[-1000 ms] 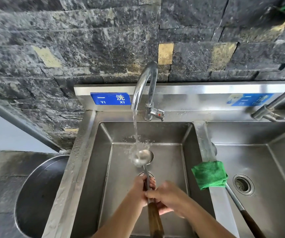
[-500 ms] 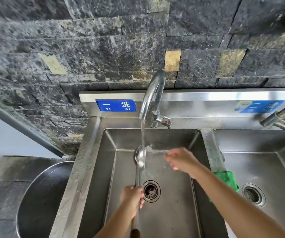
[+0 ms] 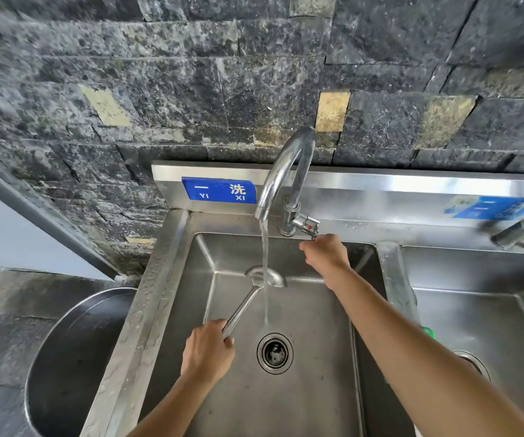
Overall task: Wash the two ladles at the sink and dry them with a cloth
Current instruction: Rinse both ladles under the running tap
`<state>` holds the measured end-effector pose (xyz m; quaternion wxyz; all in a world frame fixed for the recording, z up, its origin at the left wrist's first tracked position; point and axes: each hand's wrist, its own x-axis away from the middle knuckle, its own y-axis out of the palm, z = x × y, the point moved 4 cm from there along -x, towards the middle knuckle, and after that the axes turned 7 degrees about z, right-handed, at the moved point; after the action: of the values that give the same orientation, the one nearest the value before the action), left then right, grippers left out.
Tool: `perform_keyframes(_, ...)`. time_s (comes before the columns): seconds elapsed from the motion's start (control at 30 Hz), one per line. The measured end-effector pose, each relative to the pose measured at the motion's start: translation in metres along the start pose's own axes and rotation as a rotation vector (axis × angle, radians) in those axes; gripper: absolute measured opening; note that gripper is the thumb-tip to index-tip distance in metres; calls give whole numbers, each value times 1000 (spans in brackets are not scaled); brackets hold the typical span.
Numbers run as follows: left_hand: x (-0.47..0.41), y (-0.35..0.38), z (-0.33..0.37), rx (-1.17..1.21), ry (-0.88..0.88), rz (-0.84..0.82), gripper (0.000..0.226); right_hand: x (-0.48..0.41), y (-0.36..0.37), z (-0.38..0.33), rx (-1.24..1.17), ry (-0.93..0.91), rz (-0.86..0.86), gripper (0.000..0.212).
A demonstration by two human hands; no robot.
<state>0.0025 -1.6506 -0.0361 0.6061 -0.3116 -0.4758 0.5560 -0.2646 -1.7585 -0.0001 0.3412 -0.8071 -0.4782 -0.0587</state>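
My left hand [image 3: 207,351] grips the metal shaft of a steel ladle [image 3: 265,277] over the left sink basin [image 3: 317,357]. The ladle's bowl lies far from me, just left of the water stream falling from the curved tap [image 3: 286,171]. My right hand [image 3: 323,253] reaches up to the tap's handle [image 3: 309,227] and pinches it at its lower end. A bit of green cloth [image 3: 426,331] peeks out behind my right forearm, on the divider between the basins. The second ladle is hidden.
A drain [image 3: 275,353] sits in the left basin's floor. The right basin [image 3: 491,310] has its own tap [image 3: 522,231] at the far right. A large steel pot [image 3: 65,357] stands on the floor left of the sink. Dark stone wall behind.
My right hand left the ladle's handle, rose past the water stream and now holds the tap handle. My left hand keeps the ladle, whose bowl moved out of the stream.
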Motion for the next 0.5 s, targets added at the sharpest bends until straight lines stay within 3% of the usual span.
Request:
perform_keyframes(0.27, 9, -14, 2, -13, 78, 54, 6, 7, 9, -17, -28, -23, -15, 26)
perform_keyframes(0.5, 21, -22, -4, -21, 117, 62, 13, 8, 12, -15, 8, -32, -98, 17)
